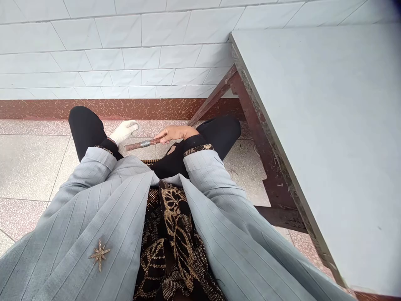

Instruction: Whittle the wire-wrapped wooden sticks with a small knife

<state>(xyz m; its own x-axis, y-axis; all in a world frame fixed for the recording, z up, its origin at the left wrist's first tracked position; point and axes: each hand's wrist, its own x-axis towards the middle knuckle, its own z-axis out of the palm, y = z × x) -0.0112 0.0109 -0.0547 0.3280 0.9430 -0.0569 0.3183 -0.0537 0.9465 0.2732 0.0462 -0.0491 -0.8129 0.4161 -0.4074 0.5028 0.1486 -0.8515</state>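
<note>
My right hand (171, 133) is bare and closed round one end of a brown wooden stick (133, 146). Silvery wire is wound round the stick near its middle, and the free end points left. My left hand (123, 131), in a white knitted glove, is closed just above and left of that free end, apart from it. Something small and pale (135, 127) shows at its fingertips, too unclear to name. Both hands are low between my bent knees, over the speckled floor.
A light-topped table (328, 125) with brown wooden legs (216, 92) stands close on my right. Ahead is a white tiled wall (119, 33) with a reddish-brown skirting (131, 108). Speckled floor tiles (31, 167) extend to the left.
</note>
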